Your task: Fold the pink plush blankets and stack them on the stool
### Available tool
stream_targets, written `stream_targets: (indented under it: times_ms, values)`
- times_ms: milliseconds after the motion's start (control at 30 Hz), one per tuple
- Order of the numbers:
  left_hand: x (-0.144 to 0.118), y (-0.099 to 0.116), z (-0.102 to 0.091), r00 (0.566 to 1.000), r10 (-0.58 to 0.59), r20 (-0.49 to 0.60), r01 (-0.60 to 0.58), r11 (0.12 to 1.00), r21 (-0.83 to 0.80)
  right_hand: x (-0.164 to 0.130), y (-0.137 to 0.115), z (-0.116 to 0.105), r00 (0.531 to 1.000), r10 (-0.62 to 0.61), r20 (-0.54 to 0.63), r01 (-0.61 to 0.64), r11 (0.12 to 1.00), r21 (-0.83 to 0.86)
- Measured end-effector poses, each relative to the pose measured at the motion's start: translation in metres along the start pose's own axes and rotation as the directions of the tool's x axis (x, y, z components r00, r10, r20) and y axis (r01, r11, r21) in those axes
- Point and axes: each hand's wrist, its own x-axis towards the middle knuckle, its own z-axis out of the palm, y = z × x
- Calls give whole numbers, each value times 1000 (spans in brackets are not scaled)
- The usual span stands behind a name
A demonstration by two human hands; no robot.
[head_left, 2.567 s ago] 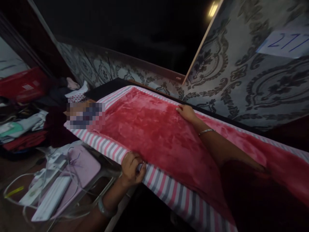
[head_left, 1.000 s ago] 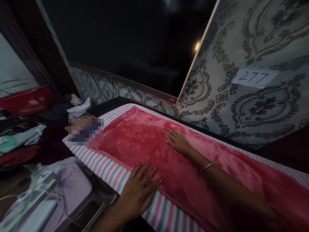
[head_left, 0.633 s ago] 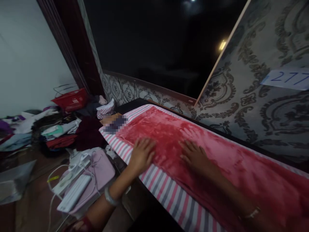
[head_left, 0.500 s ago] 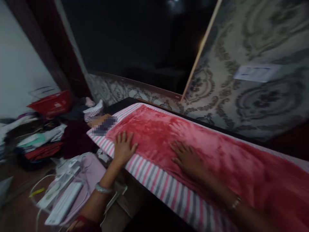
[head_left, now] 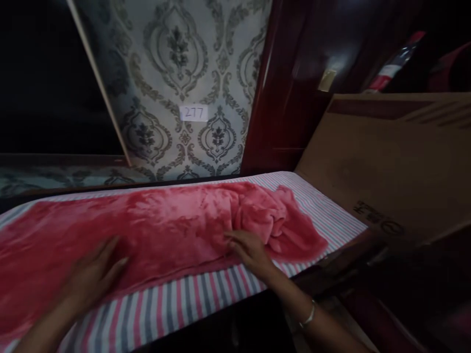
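Note:
A plush red blanket (head_left: 172,211) lies along a striped cloth (head_left: 147,309) in pink, grey and white. Most of it is spread flat, while its right end is bunched in loose folds. My left hand (head_left: 91,274), slightly blurred, is over the flat part with thumb and fingers apart. At the near edge, where the flat part meets the folds, my right hand (head_left: 252,252) has its fingers curled in on the blanket. The right fingertips are partly hard to make out against the fabric.
A large cardboard box (head_left: 397,166) stands at the right end of the striped cloth. Behind are a patterned wall with a paper label (head_left: 194,113) reading 277, a dark screen (head_left: 55,78) and a dark red glossy panel (head_left: 283,88). A bottle (head_left: 397,61) shows above the box.
The view has swung right, bringing the bunched blanket end and the box into sight. Both hands have moved right along the blanket; the right hand's spread fingers have drawn in at the folds.

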Motion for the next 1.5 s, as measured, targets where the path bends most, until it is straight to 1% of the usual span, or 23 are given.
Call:
stream_targets:
  times_ms: [33, 67, 100, 200, 267, 300, 367, 433, 500, 567, 633, 700, 800, 867, 967, 1067, 1133, 1233, 1300, 1367, 1433, 1467, 1500]
  values:
    - [17, 22, 2, 997, 62, 49, -60, 997, -40, -5, 9, -20, 992, 46, -116, -47, 999, -9]
    - [35, 43, 3, 988, 123, 96, -115, 990, -80, -10, 19, -40, 968, 94, -233, -100, 995, -17]
    - [52, 64, 3, 976, 170, 135, -157, 982, -102, -14, 31, -59, 929, 143, -341, -159, 987, -20]
    - [95, 120, 4, 944, 230, 236, -217, 973, -80, -30, 71, -110, 767, 247, -593, -312, 950, -8]
    - [112, 150, 8, 934, 212, 288, -209, 977, -41, -42, 99, -136, 678, 272, -683, -388, 921, -19]
    - [116, 162, 12, 931, 200, 304, -202, 979, -23, -49, 112, -147, 653, 280, -704, -427, 904, -36]
    - [115, 178, 23, 935, 168, 311, -184, 983, 23, -61, 135, -162, 637, 301, -710, -504, 859, -88]
    - [109, 185, 36, 949, 163, 269, -192, 978, 82, -71, 151, -171, 653, 344, -675, -567, 813, -134]
    - [103, 186, 47, 961, 179, 212, -211, 967, 140, -77, 160, -174, 681, 406, -609, -601, 785, -148]
    - [99, 184, 53, 963, 212, 169, -240, 957, 164, -78, 163, -174, 714, 450, -537, -612, 773, -165]
    - [100, 181, 55, 960, 232, 153, -256, 954, 155, -76, 161, -173, 735, 463, -496, -627, 742, -236]
    - [102, 180, 55, 961, 233, 147, -253, 957, 140, -73, 155, -172, 733, 483, -479, -664, 661, -349]
    - [104, 179, 55, 964, 219, 150, -241, 960, 143, -68, 143, -170, 722, 519, -458, -691, 496, -526]
    - [103, 179, 56, 965, 221, 143, -242, 958, 155, -65, 133, -169, 742, 502, -444, -662, 443, -604]
    - [101, 180, 56, 960, 237, 149, -258, 955, 148, -57, 113, -165, 767, 459, -449, -638, 467, -612]
    - [104, 179, 55, 962, 240, 132, -254, 962, 104, -37, 84, -152, 771, 426, -474, -637, 543, -547]
    - [106, 180, 51, 969, 234, 79, -238, 970, 47, -17, 60, -137, 809, 363, -462, -578, 631, -516]
    - [102, 190, 35, 957, 291, 2, -289, 949, -123, 15, 25, -106, 877, 265, -402, -445, 766, -465]
    - [87, 206, 22, 941, 338, -22, -328, 892, -310, 32, 6, -84, 908, 229, -351, -369, 833, -413]
    - [63, 231, 11, 935, 354, -23, -309, 781, -543, 43, -7, -63, 933, 197, -300, -303, 882, -361]
    - [38, 261, 8, 907, 419, 24, -252, 589, -768, 49, -15, -45, 951, 166, -262, -241, 927, -287]
    - [28, 276, 9, 907, 418, 58, -159, 467, -870, 51, -18, -38, 957, 152, -248, -213, 946, -244]
    - [21, 289, 11, 918, 381, 115, -13, 316, -949, 51, -19, -32, 962, 132, -238, -179, 966, -186]
